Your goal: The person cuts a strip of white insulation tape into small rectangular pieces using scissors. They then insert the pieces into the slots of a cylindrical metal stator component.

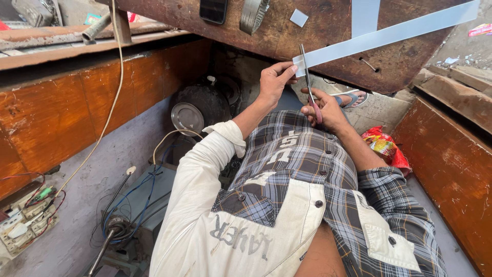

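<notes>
2 hands on 1 job: scissors cutting a long pale grey strip, some thin stiff sheet, plastic or metal, cannot tell which.

Strip runs from the left hand up and right across the worn brown wooden board, far end near the top right corner. Near end sits at the blades.

Doing this well, my read:
- Keep the strip taut and flat; it is long and mostly unsupported, so it will sag or twist.
- Hold the blades square to the strip edge, otherwise the cut wanders.
- Pinch close to the cut line but keep the fingertips clear of the blades.
- Cut deep in the blades, not at the tips, for more force on stiff stock.

Hands:
- Left hand: closed in a pinch on the strip's near end, thumb and fingers clamped just beside the blades.
- Right hand: fingers through the pinkish scissor handles, gripping. Blades point up, look nearly closed, at the strip's end.

Lap sits below, plaid shirt; sandalled foot beyond the right hand.
</notes>
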